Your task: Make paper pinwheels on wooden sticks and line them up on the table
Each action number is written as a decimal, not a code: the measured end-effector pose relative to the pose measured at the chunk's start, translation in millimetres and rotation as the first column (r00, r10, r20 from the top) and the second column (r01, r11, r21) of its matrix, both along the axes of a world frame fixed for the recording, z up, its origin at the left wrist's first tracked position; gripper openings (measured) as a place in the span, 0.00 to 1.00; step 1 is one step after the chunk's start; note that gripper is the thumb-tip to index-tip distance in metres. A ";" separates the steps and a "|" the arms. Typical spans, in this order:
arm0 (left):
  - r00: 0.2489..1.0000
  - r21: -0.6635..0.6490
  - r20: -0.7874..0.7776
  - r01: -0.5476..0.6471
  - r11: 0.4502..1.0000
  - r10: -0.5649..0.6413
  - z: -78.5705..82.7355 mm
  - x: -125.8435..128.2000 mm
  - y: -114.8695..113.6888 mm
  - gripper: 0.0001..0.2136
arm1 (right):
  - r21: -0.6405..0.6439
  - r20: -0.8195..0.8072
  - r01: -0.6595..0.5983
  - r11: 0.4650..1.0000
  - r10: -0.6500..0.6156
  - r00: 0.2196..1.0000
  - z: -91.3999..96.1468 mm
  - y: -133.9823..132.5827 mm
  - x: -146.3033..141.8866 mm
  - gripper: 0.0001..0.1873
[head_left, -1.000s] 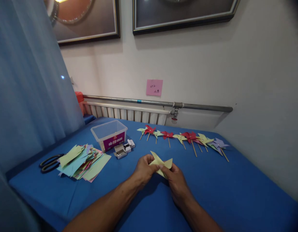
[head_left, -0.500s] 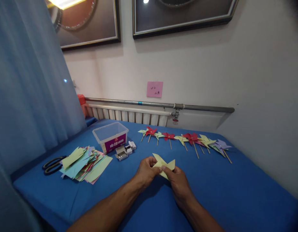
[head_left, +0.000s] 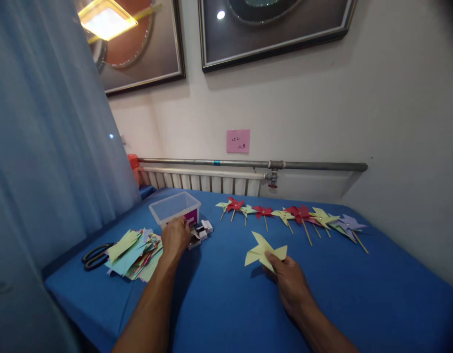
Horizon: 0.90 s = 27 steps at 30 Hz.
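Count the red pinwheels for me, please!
3: one red pinwheel lies second from left in line, another fourth, another sixth. Overlaps could hide more.

The held pinwheel [head_left: 262,248] is matt paper — the tub [head_left: 192,215], smooth plastic.

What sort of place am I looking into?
Probably an indoor room used as a craft corner: a row of pinwheels on sticks, a pile of coloured paper, and a radiator along the wall.
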<state>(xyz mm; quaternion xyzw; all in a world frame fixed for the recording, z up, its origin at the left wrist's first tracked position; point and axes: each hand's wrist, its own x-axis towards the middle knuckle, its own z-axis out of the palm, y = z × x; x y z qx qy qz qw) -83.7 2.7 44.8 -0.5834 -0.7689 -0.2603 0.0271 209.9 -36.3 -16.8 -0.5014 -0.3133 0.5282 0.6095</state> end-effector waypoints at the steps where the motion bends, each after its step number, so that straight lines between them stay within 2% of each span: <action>1: 0.999 -0.056 -0.053 -0.002 0.998 -0.001 0.3 -2.9 -1.9 0.14 | -0.001 -0.005 -0.004 1.000 0.004 1.000 -0.2 -0.4 0.0 0.19; 4: 0.994 -0.166 -0.096 0.026 0.986 -0.043 -2.3 -7.0 -6.0 0.14 | -0.003 0.016 -0.009 1.000 0.009 1.000 -1.6 -1.6 0.6 0.17; 7: 0.998 -0.186 -0.060 0.024 0.982 -0.036 -8.8 -11.1 -4.6 0.12 | 0.000 0.039 -0.019 1.000 0.019 0.999 -4.2 -1.6 1.2 0.16; 10: 0.999 -0.181 0.048 -0.010 0.984 0.019 -17.3 -16.5 1.8 0.10 | 0.003 0.052 -0.033 0.999 0.032 0.998 -5.8 -0.4 0.3 0.17; 13: 0.983 -0.150 0.184 0.007 0.989 0.021 -24.1 -19.8 8.6 0.03 | -0.005 0.056 -0.031 0.999 0.032 0.998 -5.2 0.6 -1.3 0.17; 20: 0.896 -0.151 0.432 0.190 0.970 -0.108 -29.6 -13.4 12.1 0.04 | -0.016 0.057 -0.031 0.999 0.031 0.998 -1.5 -1.2 -1.4 0.17; 23: 0.880 -0.153 0.451 0.244 0.958 -0.152 -26.5 -7.3 9.3 0.04 | -0.012 0.066 -0.045 0.999 0.046 0.997 -2.5 -1.7 -0.8 0.17; 27: 0.868 -0.090 0.409 0.344 0.935 -0.280 -19.9 -0.1 5.6 0.05 | -0.015 0.085 -0.025 1.000 0.026 0.996 -4.8 -1.0 0.1 0.17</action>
